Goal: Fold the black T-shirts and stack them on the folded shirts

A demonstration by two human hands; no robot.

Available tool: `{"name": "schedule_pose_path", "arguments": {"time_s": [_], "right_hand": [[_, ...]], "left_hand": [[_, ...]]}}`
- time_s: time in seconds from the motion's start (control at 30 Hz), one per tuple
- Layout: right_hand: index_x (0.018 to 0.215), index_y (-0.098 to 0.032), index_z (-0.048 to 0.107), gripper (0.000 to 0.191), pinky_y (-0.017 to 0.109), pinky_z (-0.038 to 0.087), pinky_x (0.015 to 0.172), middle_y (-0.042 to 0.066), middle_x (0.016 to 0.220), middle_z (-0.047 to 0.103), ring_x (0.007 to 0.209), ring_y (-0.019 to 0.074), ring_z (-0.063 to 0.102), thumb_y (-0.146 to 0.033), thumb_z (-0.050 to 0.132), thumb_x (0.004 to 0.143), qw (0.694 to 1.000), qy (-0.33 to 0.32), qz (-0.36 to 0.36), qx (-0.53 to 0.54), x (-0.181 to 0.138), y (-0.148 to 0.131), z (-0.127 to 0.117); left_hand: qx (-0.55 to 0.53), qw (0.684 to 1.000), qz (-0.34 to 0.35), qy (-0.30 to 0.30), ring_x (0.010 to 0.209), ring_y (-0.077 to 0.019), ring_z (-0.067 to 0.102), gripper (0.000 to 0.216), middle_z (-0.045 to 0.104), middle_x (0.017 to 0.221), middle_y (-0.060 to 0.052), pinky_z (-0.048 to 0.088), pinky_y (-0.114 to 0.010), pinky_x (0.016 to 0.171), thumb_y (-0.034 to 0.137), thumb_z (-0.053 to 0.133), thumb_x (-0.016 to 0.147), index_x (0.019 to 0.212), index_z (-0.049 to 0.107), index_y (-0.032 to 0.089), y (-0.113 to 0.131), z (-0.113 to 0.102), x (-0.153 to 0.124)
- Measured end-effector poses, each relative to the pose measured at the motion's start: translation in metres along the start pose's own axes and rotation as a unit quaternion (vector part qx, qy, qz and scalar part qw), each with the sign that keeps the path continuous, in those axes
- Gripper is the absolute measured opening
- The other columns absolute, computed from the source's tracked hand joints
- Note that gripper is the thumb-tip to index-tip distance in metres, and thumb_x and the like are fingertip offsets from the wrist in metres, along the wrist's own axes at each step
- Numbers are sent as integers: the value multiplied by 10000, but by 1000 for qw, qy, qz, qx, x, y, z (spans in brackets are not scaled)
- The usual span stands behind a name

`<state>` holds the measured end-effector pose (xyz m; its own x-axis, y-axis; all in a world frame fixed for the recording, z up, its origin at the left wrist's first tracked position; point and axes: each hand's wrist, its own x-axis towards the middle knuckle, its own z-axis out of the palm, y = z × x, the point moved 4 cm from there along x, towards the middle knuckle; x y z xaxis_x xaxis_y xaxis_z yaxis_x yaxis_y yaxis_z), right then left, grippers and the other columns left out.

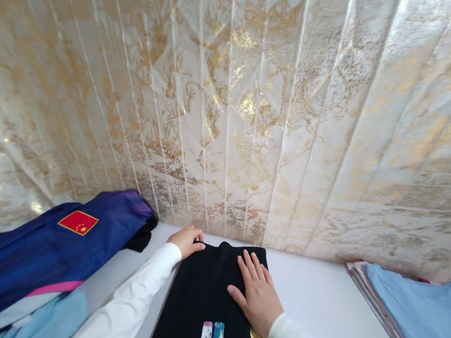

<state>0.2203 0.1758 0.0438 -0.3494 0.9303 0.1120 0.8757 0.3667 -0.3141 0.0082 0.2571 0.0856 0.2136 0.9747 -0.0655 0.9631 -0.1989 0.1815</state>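
Observation:
A black garment [207, 286] with a colourful print lies in a long folded strip at the middle of the white table. Its print, with two painted bars and a round multicoloured patch, shows near the bottom of the view. At the far left corner of the cloth, the bent fingers and thumb of my left hand [187, 242] close on its edge. My right hand [259, 294] lies flat on the right part of the black cloth, fingers stretched and slightly apart. White sleeves cover both forearms. The near end of the garment runs out of view.
On the left is a heap of clothes with a dark blue jacket [84, 249] bearing a red flag patch, above a light blue piece [56, 319]. A folded stack with a light blue shirt [428, 321] lies right on the white table [316, 298]. Behind hangs a gold-patterned curtain [236, 102].

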Motion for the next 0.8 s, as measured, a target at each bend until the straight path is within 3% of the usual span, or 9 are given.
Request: {"name": "schedule_pose_path", "arguments": {"time_s": [0.2, 0.37, 0.47, 0.57, 0.67, 0.8], "right_hand": [[1453, -179, 284, 726, 473, 191, 1120, 74, 1528, 177, 1409, 270, 137, -622, 326, 879, 1000, 13, -8, -22, 2, 5, 8], [1453, -197, 280, 714, 471, 190, 1118, 71, 1534, 161, 1410, 270, 131, -615, 341, 877, 1000, -1, -9, -29, 1, 5, 6], [1452, -201, 283, 721, 484, 193, 1112, 75, 1535, 153, 1409, 285, 126, -618, 359, 869, 999, -19, 4, -32, 1, 2, 1], [1444, -171, 305, 752, 485, 186, 1115, 92, 1532, 147, 1410, 294, 113, -642, 353, 860, 999, -18, 1, -33, -2, -6, -4], [1444, -178, 307, 693, 462, 180, 1123, 71, 1533, 149, 1413, 265, 111, -600, 313, 895, 999, 11, -32, -39, -6, -16, -5], [1431, -205, 337, 608, 459, 204, 1116, 61, 1527, 187, 1405, 254, 165, -527, 338, 916, 998, 8, -31, -53, -7, -15, 9]], "left_hand": [[-31, 1000, -4, 1, 971, -206, 592, 276, 573, 1146, -78, 509, -407, 824, 317, 557, 918, 1142, 557, 157, -8, 14, 11], [-20, 999, -42, 27, 991, -212, 584, 286, 563, 1168, -77, 503, -421, 839, 324, 559, 916, 1153, 552, 162, -14, 10, 12], [4, 997, -51, 65, 1159, -267, 500, 309, 502, 1285, -125, 421, -471, 954, 220, 535, 917, 1218, 522, 153, 10, 4, -14], [21, 996, -21, 81, 1361, -291, 265, 518, 264, 1489, -175, 273, -438, 1083, 87, 453, 878, 1388, 366, 124, 51, 12, -55], [22, 998, 17, 57, 1410, -281, 100, 606, 117, 1534, -137, 227, -442, 1112, 231, 437, 893, 1456, 244, 119, 77, 36, -88], [35, 999, -19, 34, 1400, -319, 75, 705, 92, 1505, -212, 171, -490, 1118, 465, 366, 924, 1443, 231, 7, 65, 61, -101]]}}
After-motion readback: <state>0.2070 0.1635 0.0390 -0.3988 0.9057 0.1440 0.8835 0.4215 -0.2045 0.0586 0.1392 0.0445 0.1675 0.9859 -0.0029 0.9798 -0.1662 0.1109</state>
